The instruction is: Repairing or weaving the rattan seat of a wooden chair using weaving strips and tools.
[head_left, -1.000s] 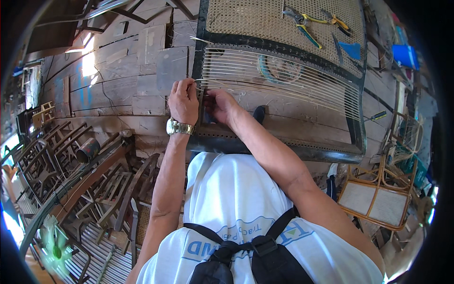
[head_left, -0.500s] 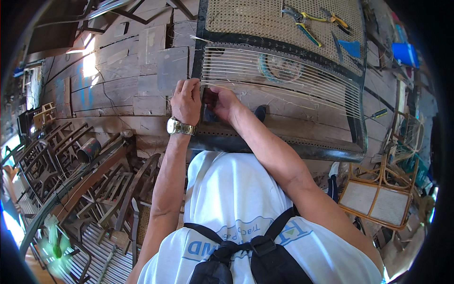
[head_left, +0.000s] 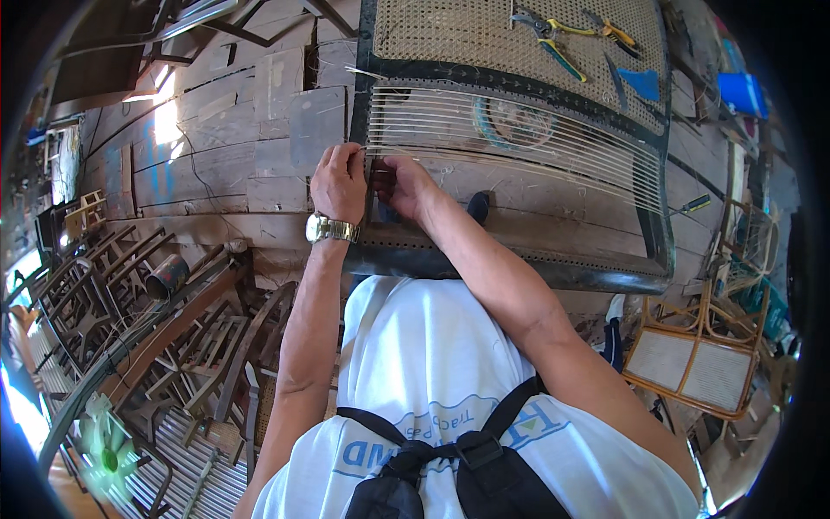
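Observation:
A dark wooden frame [head_left: 519,270] with small holes along its rails lies before me. Pale cane strands [head_left: 432,111] run across its opening from left to right, parallel and closely spaced. At the left rail my left hand [head_left: 339,186], wearing a metal watch, pinches the end of a cane strand with thumb and fingers. My right hand [head_left: 406,183] is just inside that rail, palm turned toward it, fingers curled. Its fingertips are in shadow, so whatever they grip is hidden. Beyond the strands stretches a finished woven cane panel [head_left: 450,43].
Yellow-handled cutters [head_left: 558,54] and a blue piece [head_left: 640,85] lie on the woven panel. A screwdriver [head_left: 692,206] rests by the right rail. Around stand a blue bucket [head_left: 742,93], a rattan chair [head_left: 689,368], stacked wooden chair frames [head_left: 95,290] and a green fan [head_left: 108,458].
Both hands keep almost the same place at the left rail, with only slight finger movement. The whole view has shifted a little.

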{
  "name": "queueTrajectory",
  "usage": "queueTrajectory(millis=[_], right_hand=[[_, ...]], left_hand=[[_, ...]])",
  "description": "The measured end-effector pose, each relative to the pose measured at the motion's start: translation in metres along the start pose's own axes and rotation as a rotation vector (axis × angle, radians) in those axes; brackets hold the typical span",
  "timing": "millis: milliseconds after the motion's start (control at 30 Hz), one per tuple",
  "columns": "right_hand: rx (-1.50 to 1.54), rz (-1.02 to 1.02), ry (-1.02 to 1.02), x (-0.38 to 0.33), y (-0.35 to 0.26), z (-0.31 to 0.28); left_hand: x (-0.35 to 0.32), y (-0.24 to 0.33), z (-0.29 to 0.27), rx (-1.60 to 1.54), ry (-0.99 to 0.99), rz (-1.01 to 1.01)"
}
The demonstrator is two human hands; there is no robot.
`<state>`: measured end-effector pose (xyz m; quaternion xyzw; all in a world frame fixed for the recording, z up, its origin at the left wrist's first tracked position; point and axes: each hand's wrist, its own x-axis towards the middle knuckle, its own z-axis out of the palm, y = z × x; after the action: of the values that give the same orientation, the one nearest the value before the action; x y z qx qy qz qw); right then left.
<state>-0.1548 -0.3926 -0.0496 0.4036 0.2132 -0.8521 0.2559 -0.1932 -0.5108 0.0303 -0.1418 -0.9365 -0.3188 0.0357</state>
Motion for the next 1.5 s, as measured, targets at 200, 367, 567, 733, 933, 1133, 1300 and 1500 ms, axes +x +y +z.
queueTrajectory(millis=[200,367,567,733,933,1133,1300,1500], right_hand=[[-0.236,-0.085,-0.051,0.009,-0.001,-0.011],[-0.569,-0.238,-0.097,0.003,-0.006,-0.018],[-0.786,-0.354,-0.089,0.005,-0.006,-0.020],[-0.901,-0.524,-0.037,0.015,0.001,-0.018],[-1.010,-0.386,0.004,0.016,-0.004,-0.016],[-0.960,-0.168,-0.402,0.015,-0.026,-0.099],[-2.018,0.759,-0.787,0.019,-0.056,-0.187],[-1.832,-0.195,-0.395,0.008,-0.051,-0.119]], left_hand=[[0.001,-0.009,0.006,0.078,-0.041,-0.066],[0.003,-0.013,0.006,-0.044,-0.076,-0.164],[0.002,-0.005,0.003,0.032,-0.074,-0.051],[0.003,-0.002,0.003,0.031,-0.079,-0.097],[0.004,-0.003,0.005,-0.026,-0.078,-0.045],[0.007,0.000,0.002,-0.108,-0.207,0.045],[0.008,0.000,0.005,-0.070,-0.221,0.075],[0.010,0.000,0.008,-0.073,-0.197,0.083]])
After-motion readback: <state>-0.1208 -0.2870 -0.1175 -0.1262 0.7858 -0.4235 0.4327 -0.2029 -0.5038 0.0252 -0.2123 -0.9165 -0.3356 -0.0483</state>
